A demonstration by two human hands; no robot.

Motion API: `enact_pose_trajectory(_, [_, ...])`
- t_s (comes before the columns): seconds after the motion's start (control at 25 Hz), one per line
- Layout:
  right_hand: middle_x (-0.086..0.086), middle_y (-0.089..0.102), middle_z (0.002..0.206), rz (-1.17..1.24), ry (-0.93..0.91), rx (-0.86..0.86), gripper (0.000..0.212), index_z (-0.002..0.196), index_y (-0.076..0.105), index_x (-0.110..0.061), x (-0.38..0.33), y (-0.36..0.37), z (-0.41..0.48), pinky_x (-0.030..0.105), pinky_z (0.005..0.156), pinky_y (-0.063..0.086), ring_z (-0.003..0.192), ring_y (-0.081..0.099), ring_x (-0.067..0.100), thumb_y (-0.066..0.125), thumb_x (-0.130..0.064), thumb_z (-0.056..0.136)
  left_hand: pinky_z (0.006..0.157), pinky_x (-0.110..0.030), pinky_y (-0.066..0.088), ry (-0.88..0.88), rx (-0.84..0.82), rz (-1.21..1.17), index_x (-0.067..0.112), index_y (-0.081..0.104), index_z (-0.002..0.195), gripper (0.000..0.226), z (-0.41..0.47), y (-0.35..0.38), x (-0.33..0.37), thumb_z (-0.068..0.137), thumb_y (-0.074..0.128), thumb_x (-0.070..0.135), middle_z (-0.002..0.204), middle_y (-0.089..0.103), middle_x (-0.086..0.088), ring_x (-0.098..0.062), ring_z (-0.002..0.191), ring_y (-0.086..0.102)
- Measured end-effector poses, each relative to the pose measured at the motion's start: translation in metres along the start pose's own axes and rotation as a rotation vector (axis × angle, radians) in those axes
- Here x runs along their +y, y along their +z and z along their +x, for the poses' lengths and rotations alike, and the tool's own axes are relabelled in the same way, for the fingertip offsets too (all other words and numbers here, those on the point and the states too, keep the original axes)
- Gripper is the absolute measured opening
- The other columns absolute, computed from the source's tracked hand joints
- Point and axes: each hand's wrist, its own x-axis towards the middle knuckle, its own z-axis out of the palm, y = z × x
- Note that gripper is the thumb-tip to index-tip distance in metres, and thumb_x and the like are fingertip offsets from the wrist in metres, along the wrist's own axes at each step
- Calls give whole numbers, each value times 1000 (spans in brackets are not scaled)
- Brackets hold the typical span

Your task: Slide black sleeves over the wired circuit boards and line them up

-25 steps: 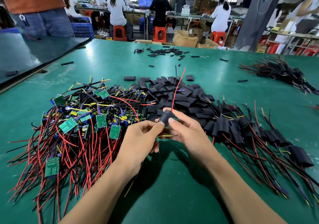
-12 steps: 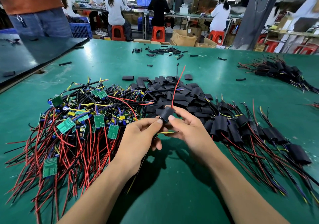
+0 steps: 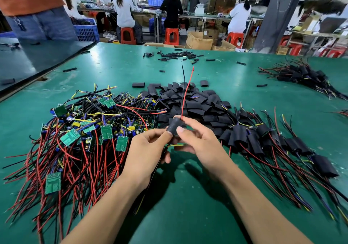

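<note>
- Black sleeve [image 3: 174, 125] is pinched by left hand [image 3: 146, 149] and right hand [image 3: 202, 142]
- Red wire [image 3: 186, 93] protrudes upward
- Bare circuit boards [image 3: 75, 136] are piled toward the table's [image 3: 188, 206] left edge

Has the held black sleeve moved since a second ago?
No. The black sleeve, pinched by the left hand and right hand, stays at the near edge of the loose sleeve pile.

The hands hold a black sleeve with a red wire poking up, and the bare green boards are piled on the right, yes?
Not quite. In the head view the bare green boards are piled on the left. The left hand and right hand do hold a black sleeve with a red wire poking up.
</note>
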Motion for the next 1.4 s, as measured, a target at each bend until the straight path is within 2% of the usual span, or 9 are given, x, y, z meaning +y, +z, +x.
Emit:
enact_pose_trajectory(0.12, [6, 77, 103, -62, -6, 81, 18, 107, 74, -25, -1, -5, 2, 40, 85, 59, 94, 71, 24, 58, -22, 101, 40, -20, 35, 59, -39, 23, 18, 75, 94, 12, -2, 2, 2, 90, 68, 9, 76, 73, -2, -17, 35, 47])
enact_pose_trajectory(0.28, [-5, 73, 79, -143, -85, 205, 15, 91, 77, -20, 0, -13, 5, 20, 59, 50, 66, 62, 8, 64, -23, 97, 39, -16, 31, 169, 33, 278, 23, 78, 88, 11, -5, 4, 0, 86, 73, 13, 58, 67, 9, -14, 31, 48])
enact_pose_trajectory(0.4, [1, 69, 72, -46, -81, 267, 16, 86, 76, -12, 0, -16, 8, 22, 54, 50, 56, 58, 13, 65, -17, 96, 37, -16, 29, 160, 55, 304, 19, 75, 85, 5, -5, 5, -2, 83, 77, 15, 46, 59, 10, -11, 29, 46])
enact_pose_trajectory(0.72, [1, 70, 75, 216, 74, 264, 18, 85, 71, -10, -2, -15, 10, 23, 53, 53, 52, 60, 12, 63, -21, 96, 41, -15, 34, 135, -47, 181, 3, 65, 90, 9, -7, 6, 4, 89, 71, 10, 52, 57, 4, -12, 34, 44])
enact_pose_trajectory(0.88, [10, 66, 76, 109, 137, 92, 27, 86, 71, -9, -2, -12, 5, 23, 56, 51, 57, 59, 15, 71, -35, 85, 41, -16, 34, 162, -35, 188, 1, 63, 88, 13, -6, 3, 4, 88, 72, 10, 51, 56, 1, -14, 35, 46])
enact_pose_trajectory(1.0, [9, 64, 69, 134, 151, 25, 33, 91, 64, -6, -2, -13, 3, 22, 57, 51, 57, 58, 15, 74, -33, 76, 41, -17, 33, 167, -46, 200, 1, 63, 84, 15, -6, 1, 4, 87, 73, 12, 52, 57, -2, -14, 36, 47])
enact_pose_trajectory(1.2, [1, 61, 69, 149, 228, -86, 16, 82, 70, -14, -8, -20, 1, 21, 51, 45, 53, 53, 11, 74, -30, 80, 43, -17, 36, 168, -72, 173, 2, 65, 81, 12, -4, -1, 4, 87, 73, 9, 65, 63, -4, -17, 39, 48])
enact_pose_trajectory(1.28, [1, 58, 66, 111, 246, -76, 14, 75, 70, -20, -8, -20, 1, 21, 47, 39, 49, 47, 10, 75, -32, 80, 45, -18, 38, 153, -81, 158, 4, 68, 83, 10, -5, 0, 3, 87, 73, 12, 69, 66, -7, -18, 40, 49])
enact_pose_trajectory(1.4, [-1, 57, 62, 138, 182, 88, 26, 63, 67, -25, -7, -15, 4, 21, 43, 34, 44, 42, 10, 72, -28, 88, 45, -21, 37, 59, -166, 61, 16, 72, 80, 15, -6, 1, 6, 87, 71, 29, 79, 73, -8, -19, 43, 51])
